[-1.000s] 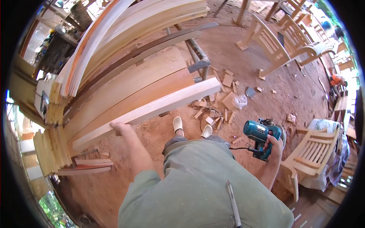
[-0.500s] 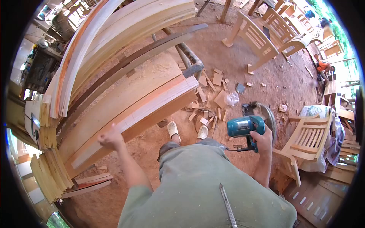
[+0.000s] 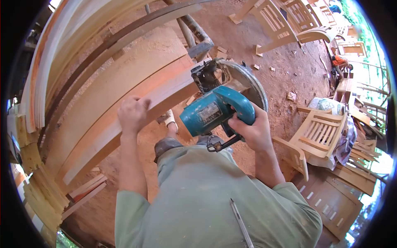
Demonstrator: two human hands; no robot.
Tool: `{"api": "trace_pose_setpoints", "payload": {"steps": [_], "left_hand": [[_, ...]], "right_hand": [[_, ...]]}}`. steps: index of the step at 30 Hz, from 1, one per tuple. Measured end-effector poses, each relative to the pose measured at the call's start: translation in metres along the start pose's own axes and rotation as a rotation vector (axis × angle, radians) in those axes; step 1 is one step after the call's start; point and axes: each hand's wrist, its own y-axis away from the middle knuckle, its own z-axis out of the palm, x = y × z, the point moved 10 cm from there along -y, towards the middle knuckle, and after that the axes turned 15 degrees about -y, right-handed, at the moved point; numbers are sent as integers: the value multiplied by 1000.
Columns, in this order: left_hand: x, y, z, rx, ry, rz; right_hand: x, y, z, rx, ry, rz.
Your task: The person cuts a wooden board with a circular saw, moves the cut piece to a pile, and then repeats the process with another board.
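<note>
My right hand (image 3: 254, 128) is wrapped round the handle of a teal circular saw (image 3: 213, 109). The saw's round metal guard (image 3: 248, 80) faces away to the upper right, and its dark base is at the far end of a thick plank (image 3: 165, 97) with a pale, reddish-streaked edge. Whether the blade touches the wood cannot be made out. My left hand (image 3: 133, 112) is at the near edge of the plank with its fingers curled; what the fingers hold, if anything, is hidden.
Long curved boards (image 3: 62, 49) are stacked at the upper left. Wooden chairs (image 3: 275, 25) stand at the upper right and a slatted chair (image 3: 320, 132) at the right. A co-worker in orange (image 3: 340, 61) bends down far right. Wood scraps (image 3: 89, 188) lie lower left.
My right hand has brought the saw left and up to the plank's far end. My left hand has moved a little right and up, onto the plank's edge. The view has shifted.
</note>
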Motion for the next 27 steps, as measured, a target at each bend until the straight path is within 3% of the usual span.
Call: {"api": "trace_pose_setpoints", "payload": {"steps": [2, 6, 27], "left_hand": [[-30, -3, 35, -312, -60, -335], [-29, -3, 37, -255, -337, -466], [-27, -3, 33, -333, -347, -480]], "right_hand": [[1, -5, 8, 9, 19, 19], [10, -11, 6, 31, 78, -2], [30, -15, 1, 50, 103, 51]]}}
